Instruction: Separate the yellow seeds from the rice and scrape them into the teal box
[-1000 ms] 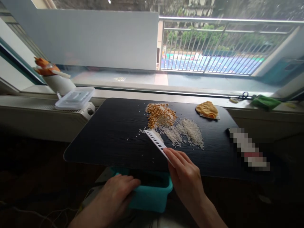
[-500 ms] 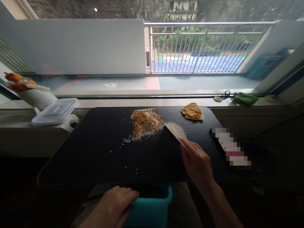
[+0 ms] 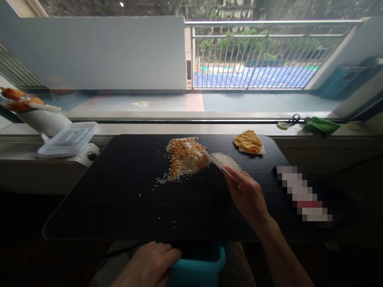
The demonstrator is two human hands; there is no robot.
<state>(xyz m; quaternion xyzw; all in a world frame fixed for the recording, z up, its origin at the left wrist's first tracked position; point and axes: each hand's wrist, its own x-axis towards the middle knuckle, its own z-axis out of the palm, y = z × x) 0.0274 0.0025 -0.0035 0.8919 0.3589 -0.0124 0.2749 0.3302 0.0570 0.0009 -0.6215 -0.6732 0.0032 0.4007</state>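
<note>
My right hand (image 3: 247,191) is closed around a thin, pale, flat tool (image 3: 217,163), whose exact kind I cannot make out. Its far end touches the right edge of a heap of yellow beans mixed with white grains (image 3: 185,157). Just right of the tool lies a smaller pile of white rice (image 3: 225,160), partly behind my hand. Below the table's front edge, my left hand (image 3: 157,257) grips the rim of a turquoise bin (image 3: 197,269) between my legs. Inside, the bin looks dark.
A folded yellow cloth (image 3: 248,141) lies on the black table (image 3: 113,199) at the back right. Stray grains dot the tabletop. On the sill are a green cloth (image 3: 321,126) and black scissors (image 3: 295,118). A clear plastic lid (image 3: 70,139) rests on the radiator at left.
The tool's tip has moved slightly further left onto the bean heap, and the tool appears turned a little. My left hand stays on the bin's rim. The whole view has shifted slightly.
</note>
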